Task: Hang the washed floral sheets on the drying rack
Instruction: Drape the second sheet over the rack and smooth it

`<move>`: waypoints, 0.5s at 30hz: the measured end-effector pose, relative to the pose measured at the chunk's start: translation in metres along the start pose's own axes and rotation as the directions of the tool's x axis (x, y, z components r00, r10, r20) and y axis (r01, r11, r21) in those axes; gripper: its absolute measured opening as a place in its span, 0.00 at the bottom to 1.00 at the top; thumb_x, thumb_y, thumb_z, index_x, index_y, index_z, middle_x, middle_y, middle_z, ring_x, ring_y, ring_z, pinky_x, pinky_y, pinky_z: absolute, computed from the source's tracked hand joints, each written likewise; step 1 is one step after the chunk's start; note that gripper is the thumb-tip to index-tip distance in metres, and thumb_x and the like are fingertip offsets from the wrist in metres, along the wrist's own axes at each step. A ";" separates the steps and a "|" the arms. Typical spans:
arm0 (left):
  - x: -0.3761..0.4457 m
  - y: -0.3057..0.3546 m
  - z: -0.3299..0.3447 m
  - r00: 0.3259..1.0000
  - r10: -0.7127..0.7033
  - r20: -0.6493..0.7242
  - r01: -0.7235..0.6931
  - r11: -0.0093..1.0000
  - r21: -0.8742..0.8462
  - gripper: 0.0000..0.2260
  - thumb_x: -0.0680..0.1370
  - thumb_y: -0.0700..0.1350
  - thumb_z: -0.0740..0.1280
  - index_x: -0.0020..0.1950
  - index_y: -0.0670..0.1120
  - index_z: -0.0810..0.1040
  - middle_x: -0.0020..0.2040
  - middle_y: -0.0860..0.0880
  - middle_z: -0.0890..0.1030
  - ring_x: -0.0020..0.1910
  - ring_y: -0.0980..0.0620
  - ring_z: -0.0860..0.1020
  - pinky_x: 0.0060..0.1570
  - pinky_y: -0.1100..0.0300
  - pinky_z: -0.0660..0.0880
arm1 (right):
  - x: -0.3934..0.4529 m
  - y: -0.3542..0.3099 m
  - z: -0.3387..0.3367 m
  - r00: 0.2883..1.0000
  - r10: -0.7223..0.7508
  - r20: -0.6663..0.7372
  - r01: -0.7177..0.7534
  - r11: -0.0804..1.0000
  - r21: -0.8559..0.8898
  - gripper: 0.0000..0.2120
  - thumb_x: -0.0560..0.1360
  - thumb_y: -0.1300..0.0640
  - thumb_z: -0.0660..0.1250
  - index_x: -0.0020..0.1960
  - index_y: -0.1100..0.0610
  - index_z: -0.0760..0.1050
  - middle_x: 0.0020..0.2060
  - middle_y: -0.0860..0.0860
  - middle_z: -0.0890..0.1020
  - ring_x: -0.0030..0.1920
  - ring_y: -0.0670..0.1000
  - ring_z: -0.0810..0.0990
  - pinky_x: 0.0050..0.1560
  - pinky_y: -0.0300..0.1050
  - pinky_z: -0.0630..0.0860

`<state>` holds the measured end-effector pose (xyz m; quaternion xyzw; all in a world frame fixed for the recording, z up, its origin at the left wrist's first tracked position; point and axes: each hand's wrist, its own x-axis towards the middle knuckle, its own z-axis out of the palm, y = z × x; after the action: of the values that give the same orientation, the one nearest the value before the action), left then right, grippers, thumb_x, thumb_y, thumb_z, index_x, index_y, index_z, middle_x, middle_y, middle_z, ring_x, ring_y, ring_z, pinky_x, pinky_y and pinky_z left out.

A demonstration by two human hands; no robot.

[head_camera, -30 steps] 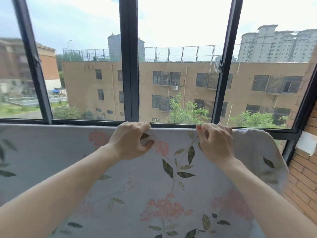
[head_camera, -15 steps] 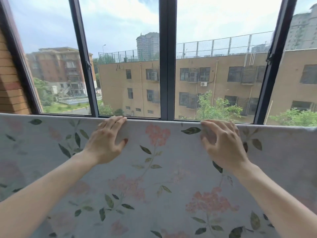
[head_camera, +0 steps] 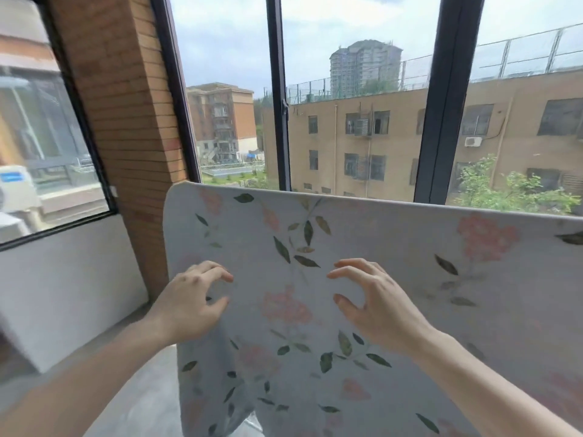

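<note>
A: Sheet status?
B: One floral sheet [head_camera: 362, 279] was draped over a rail by the window [head_camera: 353, 105], top edge folded over; rack itself hidden.
A: Hands?
B: Two. Left hand [head_camera: 189, 304] and right hand [head_camera: 375, 304] hovered before the cloth, fingers [head_camera: 344, 273] loosely curled, gripping nothing. Probably about to smooth it.

The drying rack is nowhere to be seen: the floral sheet [head_camera: 394, 279] drapes right over whatever carries it, hiding it whole. The sheet runs off the right edge and off the bottom, so its full spread cannot be told. Both forearms are cut by the bottom edge. Whether the left hand [head_camera: 189, 304] and the right hand [head_camera: 375, 304] touch the cloth or hover just clear cannot be told. Far left, a white box [head_camera: 14, 187] is smeared and cropped.
</note>
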<state>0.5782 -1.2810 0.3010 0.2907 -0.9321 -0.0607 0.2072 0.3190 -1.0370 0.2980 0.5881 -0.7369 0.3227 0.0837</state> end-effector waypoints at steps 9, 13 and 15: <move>-0.044 -0.120 -0.013 0.964 -0.268 0.004 0.266 0.956 -0.123 0.11 0.78 0.45 0.71 0.56 0.59 0.79 0.58 0.62 0.78 0.55 0.61 0.77 0.57 0.59 0.74 | 0.062 -0.067 0.085 0.979 -0.101 0.177 0.087 0.993 0.083 0.16 0.82 0.49 0.66 0.69 0.43 0.75 0.69 0.36 0.71 0.70 0.41 0.69 0.65 0.34 0.64; -0.029 -0.153 -0.020 0.946 -0.325 -0.018 0.320 0.938 -0.135 0.10 0.79 0.46 0.71 0.58 0.57 0.80 0.59 0.62 0.78 0.58 0.58 0.78 0.58 0.58 0.75 | 0.107 -0.080 0.107 0.972 -0.155 0.179 0.137 0.985 0.109 0.16 0.81 0.49 0.67 0.68 0.42 0.75 0.68 0.36 0.72 0.66 0.41 0.72 0.64 0.36 0.67; -0.015 -0.164 -0.025 0.943 -0.331 -0.022 0.326 0.937 -0.124 0.09 0.80 0.48 0.70 0.59 0.58 0.80 0.59 0.62 0.78 0.57 0.58 0.77 0.56 0.58 0.76 | 0.128 -0.084 0.116 0.969 -0.179 0.169 0.160 0.979 0.124 0.15 0.81 0.48 0.67 0.68 0.41 0.76 0.67 0.35 0.72 0.68 0.41 0.71 0.65 0.35 0.65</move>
<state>0.6847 -1.4076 0.2801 0.4308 -0.8605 -0.1435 0.2308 0.3880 -1.2164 0.3036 0.6793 -0.6696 0.3002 0.0120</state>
